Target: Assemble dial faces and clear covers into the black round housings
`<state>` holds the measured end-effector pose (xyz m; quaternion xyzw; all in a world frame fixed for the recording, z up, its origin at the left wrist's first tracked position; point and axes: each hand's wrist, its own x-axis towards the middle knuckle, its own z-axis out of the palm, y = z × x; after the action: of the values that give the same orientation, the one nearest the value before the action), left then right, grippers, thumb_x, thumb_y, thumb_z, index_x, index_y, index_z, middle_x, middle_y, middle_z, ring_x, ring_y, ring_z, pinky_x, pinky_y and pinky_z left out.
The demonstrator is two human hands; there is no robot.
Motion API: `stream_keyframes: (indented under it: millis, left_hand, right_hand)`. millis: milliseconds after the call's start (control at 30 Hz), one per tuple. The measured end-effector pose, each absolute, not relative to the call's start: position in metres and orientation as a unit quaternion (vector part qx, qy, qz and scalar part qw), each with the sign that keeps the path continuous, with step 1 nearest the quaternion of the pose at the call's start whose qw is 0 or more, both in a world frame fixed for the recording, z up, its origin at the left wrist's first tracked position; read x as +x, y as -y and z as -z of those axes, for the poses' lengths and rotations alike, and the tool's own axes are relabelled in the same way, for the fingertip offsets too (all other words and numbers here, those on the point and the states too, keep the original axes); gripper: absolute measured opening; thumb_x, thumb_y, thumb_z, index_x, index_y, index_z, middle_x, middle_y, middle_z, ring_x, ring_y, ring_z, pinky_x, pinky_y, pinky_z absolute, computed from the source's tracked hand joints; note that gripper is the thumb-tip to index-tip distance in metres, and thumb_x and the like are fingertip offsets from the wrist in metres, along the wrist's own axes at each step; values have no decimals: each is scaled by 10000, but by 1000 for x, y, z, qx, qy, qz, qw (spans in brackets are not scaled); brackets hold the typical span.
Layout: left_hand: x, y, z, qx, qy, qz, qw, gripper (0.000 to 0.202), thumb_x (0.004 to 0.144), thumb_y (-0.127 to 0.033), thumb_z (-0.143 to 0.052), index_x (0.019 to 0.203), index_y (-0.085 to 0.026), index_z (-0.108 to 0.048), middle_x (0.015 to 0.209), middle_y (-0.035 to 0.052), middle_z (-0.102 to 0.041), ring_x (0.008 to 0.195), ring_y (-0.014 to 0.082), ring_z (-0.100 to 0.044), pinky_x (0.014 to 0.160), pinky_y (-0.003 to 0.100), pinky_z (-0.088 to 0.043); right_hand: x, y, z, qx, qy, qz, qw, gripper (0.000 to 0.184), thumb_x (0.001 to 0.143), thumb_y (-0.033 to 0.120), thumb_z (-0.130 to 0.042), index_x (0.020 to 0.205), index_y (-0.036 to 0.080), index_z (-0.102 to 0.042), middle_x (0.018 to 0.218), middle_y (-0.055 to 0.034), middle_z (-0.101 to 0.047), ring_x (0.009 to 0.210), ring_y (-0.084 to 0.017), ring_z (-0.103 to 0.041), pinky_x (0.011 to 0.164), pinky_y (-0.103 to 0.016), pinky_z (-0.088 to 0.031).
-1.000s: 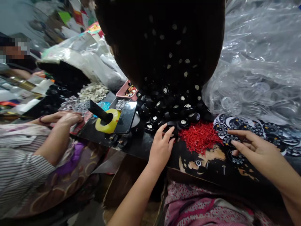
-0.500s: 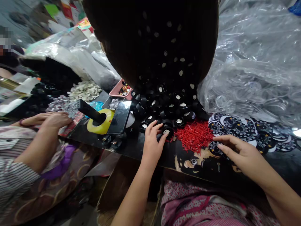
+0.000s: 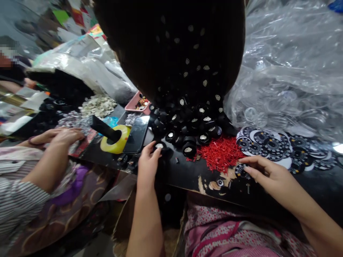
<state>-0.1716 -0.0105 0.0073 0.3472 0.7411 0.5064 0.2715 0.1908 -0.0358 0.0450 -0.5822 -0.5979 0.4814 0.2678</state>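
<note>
My left hand [image 3: 148, 161] is closed round a small black round part with a white centre [image 3: 159, 146] at the near left foot of a big heap of the same black parts [image 3: 187, 107]. My right hand [image 3: 266, 173] lies on the dark table [image 3: 187, 171] with its fingers pinched on a black-and-white printed dial disc [image 3: 240, 171], at the near edge of a spread of such discs [image 3: 273, 146]. Between my hands lies a pile of small red pins [image 3: 218, 153].
A yellow tape roll [image 3: 116, 144] with a black handle in it and a dark phone [image 3: 136, 135] lie left of the heap. Behind them are a pink tray [image 3: 136, 101] and pale scrap pieces [image 3: 98, 106]. Clear plastic bags [image 3: 289, 71] fill the right. Another person's hands [image 3: 60, 135] rest at the left.
My left hand has moved left and nearer along the heap's edge and closed on a black part. My right hand drew a dial disc slightly toward me.
</note>
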Motion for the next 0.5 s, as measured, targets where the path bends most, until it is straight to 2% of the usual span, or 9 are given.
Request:
stream_keyframes:
  millis: [67,167,267,367,433,500]
  left_hand:
    - [-156,25,-9,309,-704,-560,311,340,867,-357,-623,1186,-240,-619,1318,85,-632,1180,219,-636,993,369,-549]
    - [-114,50,-17,254,-638,-591,424,250,884,-382,-603,1079,-244,-675,1263,63,-688,1158,189,-663,986,284,-555]
    - [-62,69,-29,185,-553,-569,580,261,874,-349,-641,1089,-209,-691,1220,82,-723,1140,204,-683,965,293,-574]
    - [-20,77,-36,133,-487,-522,688,259,866,-371,-678,1075,-218,-665,1143,85,-757,1025,215,-732,853,305,-617]
    - [-5,77,-37,129,-477,-503,709,275,854,-373,-697,1081,-231,-635,1058,77,-778,894,207,-759,751,298,-622]
    - [2,76,-36,127,-462,-503,719,358,851,-353,-703,1179,-265,-592,1039,60,-782,823,182,-758,727,291,-609]
  right_hand:
    - [187,37,-46,-574,567,-514,291,292,874,436,-601,1081,240,-662,889,-37,-701,737,-182,-672,692,-322,-564]
    - [182,36,-45,-541,529,-568,323,318,869,378,-598,1146,221,-612,972,-41,-665,629,-130,-645,633,-307,-569]
    - [179,36,-46,-528,525,-580,329,302,869,350,-603,1139,216,-616,1019,-54,-664,718,-151,-674,697,-334,-583]
    - [181,38,-49,-549,539,-545,333,247,867,345,-636,1082,223,-648,931,-37,-690,843,-186,-676,774,-346,-562]
    - [183,38,-51,-562,546,-527,331,234,866,346,-648,1068,227,-663,919,-31,-705,851,-186,-674,787,-338,-546]
    - [188,39,-52,-570,546,-516,334,235,870,348,-648,1072,232,-675,930,-27,-715,858,-185,-676,800,-336,-540]
